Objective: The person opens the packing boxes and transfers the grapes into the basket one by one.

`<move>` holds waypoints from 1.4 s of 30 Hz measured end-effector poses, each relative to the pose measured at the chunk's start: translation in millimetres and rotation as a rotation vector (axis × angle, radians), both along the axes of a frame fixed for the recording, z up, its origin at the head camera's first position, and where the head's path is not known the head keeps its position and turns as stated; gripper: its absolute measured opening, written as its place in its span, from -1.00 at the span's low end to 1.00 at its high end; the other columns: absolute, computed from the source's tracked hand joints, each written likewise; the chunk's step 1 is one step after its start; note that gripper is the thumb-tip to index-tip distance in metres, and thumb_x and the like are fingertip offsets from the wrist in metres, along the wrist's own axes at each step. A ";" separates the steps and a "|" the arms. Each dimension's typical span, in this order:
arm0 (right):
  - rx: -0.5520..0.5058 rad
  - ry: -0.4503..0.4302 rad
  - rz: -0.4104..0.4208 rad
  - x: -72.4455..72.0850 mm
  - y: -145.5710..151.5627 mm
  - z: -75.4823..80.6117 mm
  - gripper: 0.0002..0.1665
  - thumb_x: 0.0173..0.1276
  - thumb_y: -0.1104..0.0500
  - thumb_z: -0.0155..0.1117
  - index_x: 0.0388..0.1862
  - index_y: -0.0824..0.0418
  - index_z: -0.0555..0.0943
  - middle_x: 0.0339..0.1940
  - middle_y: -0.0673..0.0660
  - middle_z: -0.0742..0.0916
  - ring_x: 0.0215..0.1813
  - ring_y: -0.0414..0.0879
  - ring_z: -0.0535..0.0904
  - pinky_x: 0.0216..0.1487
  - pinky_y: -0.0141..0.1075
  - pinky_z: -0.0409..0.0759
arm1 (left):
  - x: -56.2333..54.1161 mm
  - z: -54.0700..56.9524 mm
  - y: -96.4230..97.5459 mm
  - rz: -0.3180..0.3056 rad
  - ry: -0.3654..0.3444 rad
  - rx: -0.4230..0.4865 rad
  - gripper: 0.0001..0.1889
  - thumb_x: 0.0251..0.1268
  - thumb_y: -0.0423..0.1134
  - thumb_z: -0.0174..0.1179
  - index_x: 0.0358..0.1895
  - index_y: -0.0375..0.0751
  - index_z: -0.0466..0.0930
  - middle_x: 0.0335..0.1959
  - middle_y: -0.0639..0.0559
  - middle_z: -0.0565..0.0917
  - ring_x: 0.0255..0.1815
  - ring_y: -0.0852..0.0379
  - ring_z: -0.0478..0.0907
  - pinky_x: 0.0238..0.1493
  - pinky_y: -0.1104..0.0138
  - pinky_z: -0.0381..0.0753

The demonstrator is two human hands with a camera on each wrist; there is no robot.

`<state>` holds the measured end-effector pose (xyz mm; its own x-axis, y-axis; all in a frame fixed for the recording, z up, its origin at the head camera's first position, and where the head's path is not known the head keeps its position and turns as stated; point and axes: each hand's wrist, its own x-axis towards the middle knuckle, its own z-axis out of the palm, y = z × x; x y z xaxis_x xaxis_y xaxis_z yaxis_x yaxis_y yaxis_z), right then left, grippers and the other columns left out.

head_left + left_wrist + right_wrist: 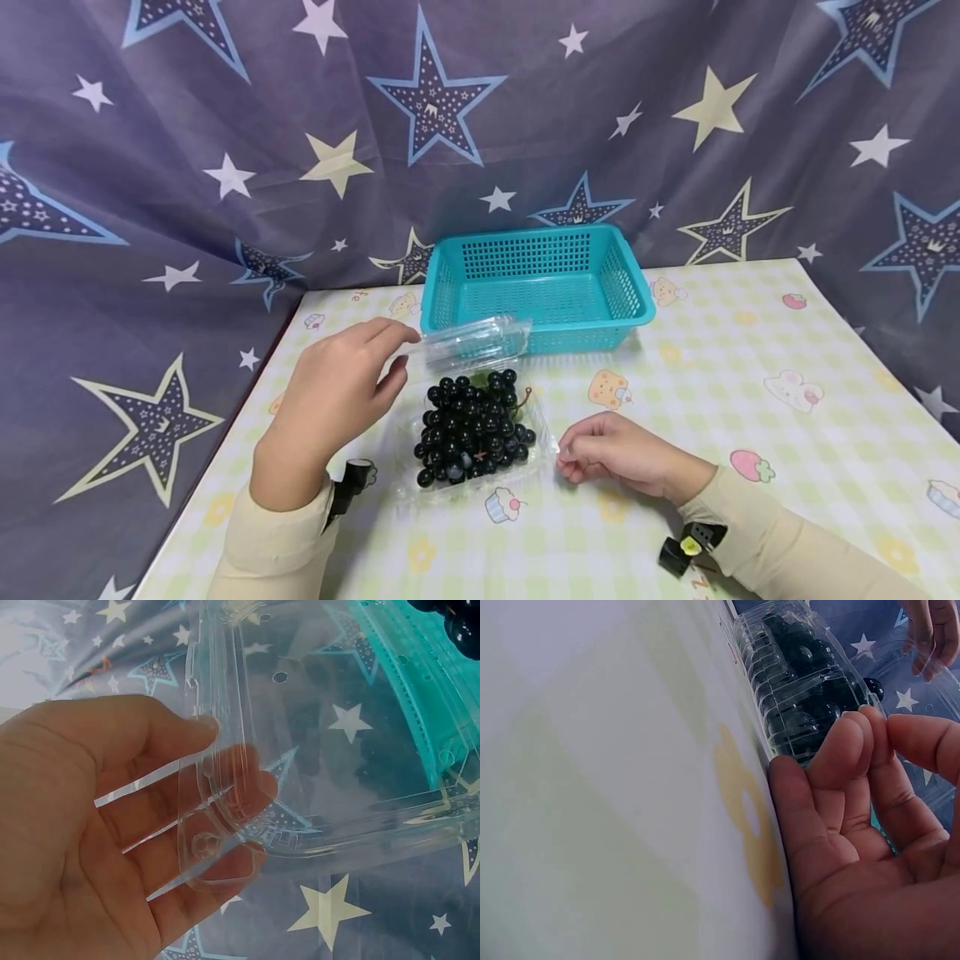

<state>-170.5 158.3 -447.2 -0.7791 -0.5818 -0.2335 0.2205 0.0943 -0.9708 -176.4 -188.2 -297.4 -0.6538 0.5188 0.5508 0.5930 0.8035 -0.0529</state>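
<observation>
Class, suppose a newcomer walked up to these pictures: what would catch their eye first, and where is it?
The dark grapes would likely stand out first, heaped in a clear box between the two hands on the pale checked tabletop. Next comes the bright teal basket just behind them, before the star-patterned cloth. Then the left hand, pinching the box's raised transparent lid.

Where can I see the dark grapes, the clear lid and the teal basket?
Dark grapes (471,427): head view, middle of the bunch.
Clear lid (471,343): head view, its middle.
Teal basket (534,297): head view, bare inner floor.
</observation>
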 end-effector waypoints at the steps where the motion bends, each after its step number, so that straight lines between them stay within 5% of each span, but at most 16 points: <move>1: -0.001 0.000 0.001 0.0 0.0 -0.2 -0.78 0.29 0.36 0.16 -0.22 0.48 0.68 -0.28 0.24 0.79 -0.25 -0.10 0.72 -0.10 -0.27 0.76 | -0.3 -0.5 -0.4 0.005 -0.004 0.002 -0.74 0.32 -0.34 0.21 0.02 -0.04 0.71 -0.04 0.09 0.77 -0.33 0.11 0.66 -0.43 0.19 0.57; 18: -0.016 0.001 0.004 -1.2 -0.1 -2.4 -0.78 0.28 0.38 0.12 -0.23 0.46 0.69 -0.27 0.23 0.79 -0.25 -0.10 0.71 -0.10 -0.27 0.76 | -9.3 -5.4 -5.6 0.027 -0.006 0.065 -0.74 0.36 -0.38 0.23 0.05 -0.09 0.71 -0.03 0.02 0.78 -0.11 0.01 0.72 -0.27 0.08 0.68; 42: -0.013 -0.050 -0.010 0.5 -2.4 4.1 -0.77 0.33 0.30 0.14 -0.15 0.41 0.65 -0.29 0.16 0.77 -0.26 -0.10 0.71 -0.07 -0.26 0.76 | -18.9 -11.3 -10.5 0.024 0.037 0.114 -0.77 0.43 -0.37 0.22 0.05 -0.09 0.73 -0.08 -0.02 0.78 -0.08 -0.01 0.72 -0.21 0.06 0.70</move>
<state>-169.9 155.8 -443.1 -0.7722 -0.5775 -0.2650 0.2696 0.0799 -0.9596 -195.3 -198.7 -308.7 -0.6436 0.4360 0.6290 0.5729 0.8194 0.0182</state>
